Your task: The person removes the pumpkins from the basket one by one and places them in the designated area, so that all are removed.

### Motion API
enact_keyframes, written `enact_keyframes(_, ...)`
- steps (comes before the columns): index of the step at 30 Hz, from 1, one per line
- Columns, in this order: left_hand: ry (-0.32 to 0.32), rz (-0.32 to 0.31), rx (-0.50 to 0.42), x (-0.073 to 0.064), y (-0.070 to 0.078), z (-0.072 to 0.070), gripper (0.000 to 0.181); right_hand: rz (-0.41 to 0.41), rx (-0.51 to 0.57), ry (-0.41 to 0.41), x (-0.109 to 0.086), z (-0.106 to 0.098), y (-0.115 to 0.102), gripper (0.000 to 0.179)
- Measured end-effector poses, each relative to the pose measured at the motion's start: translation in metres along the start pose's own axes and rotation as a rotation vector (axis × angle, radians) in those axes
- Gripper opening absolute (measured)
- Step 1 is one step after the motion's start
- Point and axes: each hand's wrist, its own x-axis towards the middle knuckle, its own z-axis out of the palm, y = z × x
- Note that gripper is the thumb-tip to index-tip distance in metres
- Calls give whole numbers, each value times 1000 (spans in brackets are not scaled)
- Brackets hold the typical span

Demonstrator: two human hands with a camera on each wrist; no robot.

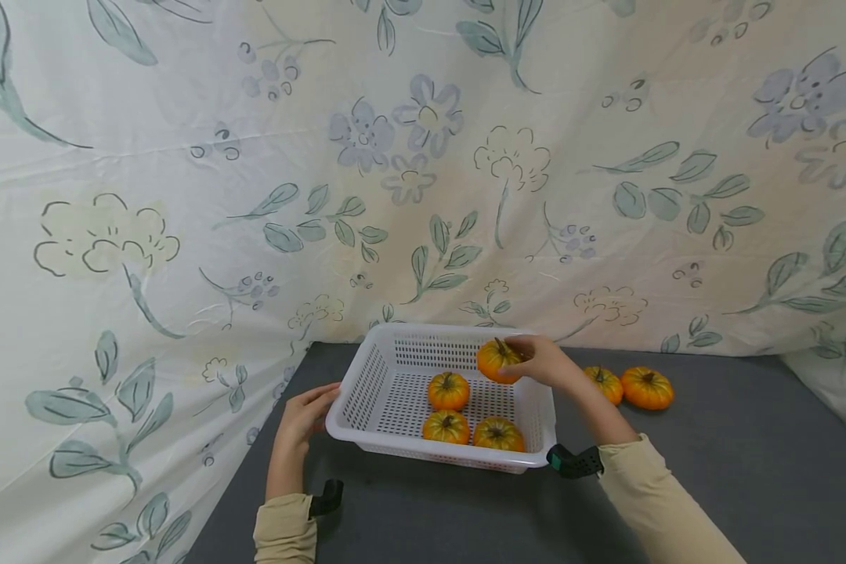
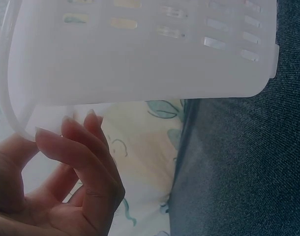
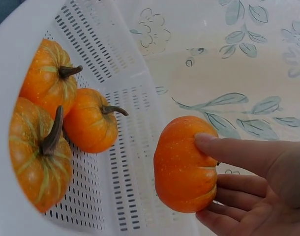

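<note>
My right hand [image 1: 536, 360] grips a small orange pumpkin [image 1: 497, 361] over the right back part of a white plastic basket [image 1: 366, 442]. In the right wrist view the thumb lies on one side of this pumpkin [image 3: 184, 164] and the fingers on the other. Three more pumpkins lie inside the basket: one near the middle [image 1: 448, 391], one at the front [image 1: 446, 427] and one at the front right [image 1: 498, 434]. My left hand [image 1: 303, 419] holds the basket's left rim, its curled fingers [image 2: 86, 152] under the lip in the left wrist view.
Two more pumpkins, one partly behind my right forearm [image 1: 604, 384] and one beside it [image 1: 647, 388], sit on the dark table [image 1: 733, 454] right of the basket. A floral cloth [image 1: 423, 157] hangs behind the table and along its left side.
</note>
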Motion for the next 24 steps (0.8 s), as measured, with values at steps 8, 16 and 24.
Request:
enact_keyframes(8, -3, -5, -9, -1, 0, -1, 48, 23, 37, 36, -8, -9, 6, 74)
enact_keyframes(16, -4, -6, -5, -1, 1, -1, 48, 58, 118, 57, -20, -22, 13, 76)
enact_keyframes(24, -5, 0, 1, 0, 1, 0, 47, 42, 101, 118, -28, -37, 25, 78)
